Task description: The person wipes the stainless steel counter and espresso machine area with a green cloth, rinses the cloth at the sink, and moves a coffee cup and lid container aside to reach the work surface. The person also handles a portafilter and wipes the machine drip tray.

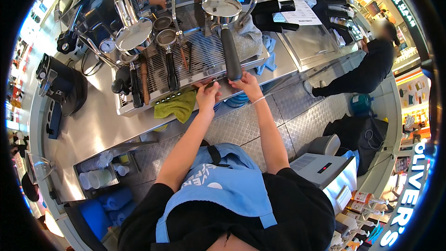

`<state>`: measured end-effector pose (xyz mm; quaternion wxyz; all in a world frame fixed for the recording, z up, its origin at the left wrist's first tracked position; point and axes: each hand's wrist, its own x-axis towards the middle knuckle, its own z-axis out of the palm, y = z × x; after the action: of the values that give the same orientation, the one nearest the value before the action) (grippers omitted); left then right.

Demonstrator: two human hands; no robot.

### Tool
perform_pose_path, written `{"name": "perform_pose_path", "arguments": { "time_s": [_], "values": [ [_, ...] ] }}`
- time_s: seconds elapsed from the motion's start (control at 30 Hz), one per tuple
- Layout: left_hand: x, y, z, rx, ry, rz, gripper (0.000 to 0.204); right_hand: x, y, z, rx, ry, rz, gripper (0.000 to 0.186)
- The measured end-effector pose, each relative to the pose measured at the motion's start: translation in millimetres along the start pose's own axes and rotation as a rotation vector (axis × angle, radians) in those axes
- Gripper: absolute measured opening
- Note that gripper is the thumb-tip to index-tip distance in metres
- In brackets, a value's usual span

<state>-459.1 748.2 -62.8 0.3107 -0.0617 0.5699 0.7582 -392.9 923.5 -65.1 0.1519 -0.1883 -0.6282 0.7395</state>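
**A:** Starting far left: black coffee grinder [62,86] standing on the brushed steel counter [93,130], well apart from both hands. Lower down, a recessed bin of white paper cups [97,176] set into the same counter.

**B:** Then the big polished steel espresso machine [186,51], right?

**A:** Yep. Slotted steel drip tray [204,60] along the front edge, with a few black-handled steel portafilters [168,53] lying on it, handles pointing toward the body. Yellow-green cloth [176,106] draped over the counter edge, just left of the left hand.

**B:** And the hands?

**A:** Left hand [207,95] at the front lip of the drip tray, fingers curled in narrow over the edge, touching it. Can't tell if anything is actually pinched between them. Right hand [246,83] just beside it, fingers reaching up to the bottom end of the long black portafilter handle [231,56], touching the tip, not wrapped fully around. Handle running straight down from the round steel basket locked into the group head. Thin white band on that wrist.

**B:** Anything past that?

**A:** Grey cloth [248,39] bunched on the tray right of the handle, blue cloth [268,56] hanging just beyond. Further right, a flat steel lid on the counter, then another person in dark clothes [367,72] bending over on the checker-plate floor [297,116]. Grey till [325,172] lower right.
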Motion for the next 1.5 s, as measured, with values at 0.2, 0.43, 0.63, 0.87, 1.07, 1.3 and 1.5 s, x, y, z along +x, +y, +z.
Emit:
{"name": "perform_pose_path", "arguments": {
  "time_s": [0.2,0.43,0.63,0.87,1.07,1.3,1.5],
  "values": [
    [-64,-8,-52,0.208,-0.506,-0.200,0.051,-54,-56,4,-0.077,-0.088,0.113,0.029],
    [-96,-84,-175,0.535,-0.653,-0.176,0.041,-59,-116,21,-0.200,-0.031,-0.093,0.024],
    [-124,-100,-281,1.362,-0.299,-0.422,0.078,-46,-80,13,-0.646,0.249,-0.070,0.018],
    [-117,-133,-331,0.995,-0.362,-0.589,0.089,-33,-55,27,-0.544,0.402,-0.250,0.021],
    [-107,-131,-326,0.960,-0.370,-0.566,0.093,-21,-80,42,-0.926,0.536,-0.710,0.040],
    [-89,-134,-323,0.968,-0.400,-0.568,0.089,38,-89,17,-1.484,0.422,-0.620,0.025],
    [-84,-150,-342,0.870,-0.354,-0.525,0.087,42,-107,6,-1.337,0.356,-0.701,0.028]
  ]
}}
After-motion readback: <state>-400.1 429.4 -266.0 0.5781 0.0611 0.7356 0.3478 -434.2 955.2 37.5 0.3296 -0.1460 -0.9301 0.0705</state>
